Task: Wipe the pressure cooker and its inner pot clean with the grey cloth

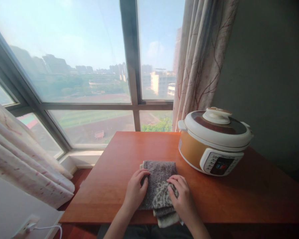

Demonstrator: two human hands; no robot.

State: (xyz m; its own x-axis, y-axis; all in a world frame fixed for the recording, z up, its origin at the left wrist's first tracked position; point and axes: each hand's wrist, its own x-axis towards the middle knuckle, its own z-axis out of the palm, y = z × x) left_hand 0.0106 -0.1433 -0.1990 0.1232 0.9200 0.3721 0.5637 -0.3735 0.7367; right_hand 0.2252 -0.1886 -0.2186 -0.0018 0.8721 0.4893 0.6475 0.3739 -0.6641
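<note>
A folded grey cloth [159, 179] with a lighter patterned underside lies on the wooden table [239, 196] near its front edge. My left hand [136, 192] rests on the cloth's left edge, fingers curled over it. My right hand [181, 196] lies on the cloth's right side, its fingers bent and pressing the fabric. Part of the cloth hangs over the table's front edge between my wrists.
An orange and white electric pressure cooker [214, 141] stands at the back right of the table. A curtain [201, 59] hangs behind it by the window [84, 66]. Another curtain [27, 162] drapes at the left, above a wall socket with a cable [30, 225].
</note>
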